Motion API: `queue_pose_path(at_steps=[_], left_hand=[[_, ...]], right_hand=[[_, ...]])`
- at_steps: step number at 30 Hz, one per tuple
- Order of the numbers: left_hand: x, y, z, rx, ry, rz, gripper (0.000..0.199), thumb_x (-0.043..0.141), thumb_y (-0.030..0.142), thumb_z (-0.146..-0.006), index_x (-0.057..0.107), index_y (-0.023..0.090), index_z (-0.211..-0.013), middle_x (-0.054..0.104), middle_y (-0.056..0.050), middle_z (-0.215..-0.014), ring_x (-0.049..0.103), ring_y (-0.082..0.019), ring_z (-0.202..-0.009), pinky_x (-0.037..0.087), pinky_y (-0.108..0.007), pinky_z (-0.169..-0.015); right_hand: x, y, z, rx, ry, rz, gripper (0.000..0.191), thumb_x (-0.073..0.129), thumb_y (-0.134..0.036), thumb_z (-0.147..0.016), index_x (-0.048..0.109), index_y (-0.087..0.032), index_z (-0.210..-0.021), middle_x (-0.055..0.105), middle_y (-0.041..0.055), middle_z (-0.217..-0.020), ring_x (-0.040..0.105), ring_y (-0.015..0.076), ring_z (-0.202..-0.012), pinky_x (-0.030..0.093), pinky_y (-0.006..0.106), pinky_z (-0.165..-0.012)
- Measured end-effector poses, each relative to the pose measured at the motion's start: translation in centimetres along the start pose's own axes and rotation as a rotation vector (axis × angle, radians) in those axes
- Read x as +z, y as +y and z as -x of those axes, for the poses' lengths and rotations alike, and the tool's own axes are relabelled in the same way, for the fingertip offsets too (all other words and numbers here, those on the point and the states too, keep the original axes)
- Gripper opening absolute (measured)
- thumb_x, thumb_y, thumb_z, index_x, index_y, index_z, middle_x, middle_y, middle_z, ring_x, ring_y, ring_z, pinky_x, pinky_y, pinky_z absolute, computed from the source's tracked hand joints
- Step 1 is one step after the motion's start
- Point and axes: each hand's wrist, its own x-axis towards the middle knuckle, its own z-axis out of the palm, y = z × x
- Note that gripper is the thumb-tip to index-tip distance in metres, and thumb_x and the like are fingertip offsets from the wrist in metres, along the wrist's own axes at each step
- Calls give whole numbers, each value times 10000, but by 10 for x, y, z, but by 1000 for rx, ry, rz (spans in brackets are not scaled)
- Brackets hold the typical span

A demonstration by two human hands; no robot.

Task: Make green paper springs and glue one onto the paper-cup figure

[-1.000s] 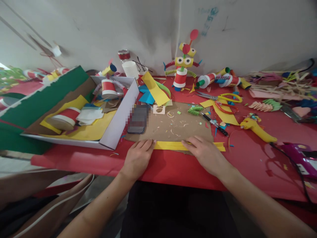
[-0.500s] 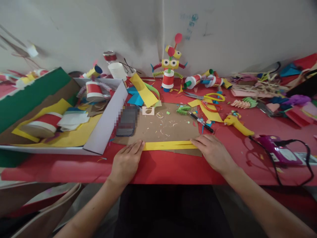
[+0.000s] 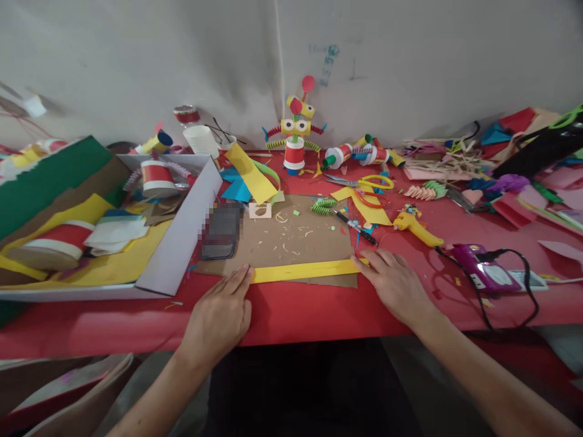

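Yellow paper strip (image 3: 300, 271) lies across near edge of brown cardboard sheet (image 3: 268, 240), between left hand (image 3: 218, 318) and right hand (image 3: 396, 284): cut, flat, unfolded, unattached. Fingertips touch both ends; pressing or pinching, cannot tell. Beyond right hand, leftward, green pleated-paper spring (image 3: 323, 207) looks finished; farther, paper-cup robot figure (image 3: 294, 153) stands assembled.

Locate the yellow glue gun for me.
In the head view, the yellow glue gun lies right of centre, beyond the right hand, between the black pen and the purple device.

Dark phone (image 3: 223, 232), stacked white cups (image 3: 201, 141)
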Motion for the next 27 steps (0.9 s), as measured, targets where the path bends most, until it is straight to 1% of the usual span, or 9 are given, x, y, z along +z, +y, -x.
queue_pose_path(at_steps=[5, 8, 10, 13, 15, 17, 20, 23, 27], left_hand=[[-1, 16, 2, -120, 5, 42, 600, 423, 456, -850, 470, 49, -1289, 506, -170, -1319, 501, -282, -1184, 403, -408, -1001], [2, 23, 1, -155, 9, 28, 637, 392, 494, -861, 452, 31, -1295, 490, -185, -1329, 482, -290, -1201, 382, -414, -1015], [5, 25, 1, -167, 4, 21, 658, 385, 509, -861, 450, 15, -1291, 486, -199, -1329, 477, -300, -1203, 376, -421, -1019], [6, 25, 2, -171, -8, 21, 680, 389, 527, -855, 442, 11, -1295, 480, -203, -1332, 469, -308, -1210, 376, -425, -1017], [5, 24, 4, -172, -16, 29, 679, 387, 533, -855, 429, 30, -1309, 471, -192, -1344, 461, -302, -1220, 374, -422, -1020], [3, 22, 6, -162, -24, 41, 669, 384, 531, -858, 412, 53, -1325, 452, -174, -1366, 448, -285, -1236, 364, -410, -1032], [1, 19, 8, -139, -49, 52, 655, 384, 517, -865, 385, 73, -1346, 419, -143, -1399, 415, -255, -1267, 348, -387, -1053], [1, 15, 11, -134, -75, 58, 642, 379, 500, -874, 357, 89, -1366, 392, -121, -1421, 381, -241, -1292, 341, -381, -1061], [-2, 13, 15, -124, -97, 79, 619, 364, 468, -888, 316, 110, -1392, 363, -113, -1438, 350, -232, -1313, 317, -388, -1075]], right_hand=[[2, -7, 4, 63, -30, -31, 545, 356, 22, -754, 541, -112, -1249, 536, 74, -1308, 471, 282, -1157, 458, 413, -921], [-3, -22, -1, 176, -1, -85, 539, 359, 11, -727, 527, -7, -1239, 499, 141, -1336, 379, 276, -1274, 390, 395, -1021], [-10, -39, -9, 233, 33, -136, 543, 363, -3, -731, 498, 24, -1257, 448, 170, -1372, 311, 279, -1323, 342, 402, -1059], [-19, -69, -25, 129, 60, -259, 543, 362, -48, -779, 456, -38, -1313, 394, 129, -1420, 250, 260, -1355, 248, 415, -1110], [-20, -86, -34, 63, 61, -332, 508, 363, -140, -840, 434, -113, -1343, 377, 83, -1437, 257, 255, -1353, 201, 438, -1123], [-18, -97, -38, 65, 52, -381, 488, 351, -257, -888, 402, -180, -1366, 363, 42, -1446, 273, 269, -1346, 184, 483, -1116], [-10, -96, -34, 84, 23, -398, 498, 309, -350, -917, 358, -197, -1389, 341, 22, -1455, 270, 280, -1346, 175, 512, -1105], [-2, -80, -24, 85, -3, -365, 513, 306, -372, -922, 338, -181, -1398, 321, 46, -1462, 258, 268, -1353, 185, 494, -1103], [3, -55, -10, 155, -18, -302, 504, 314, -379, -919, 335, -221, -1398, 306, 74, -1469, 265, 255, -1352, 214, 498, -1084]])
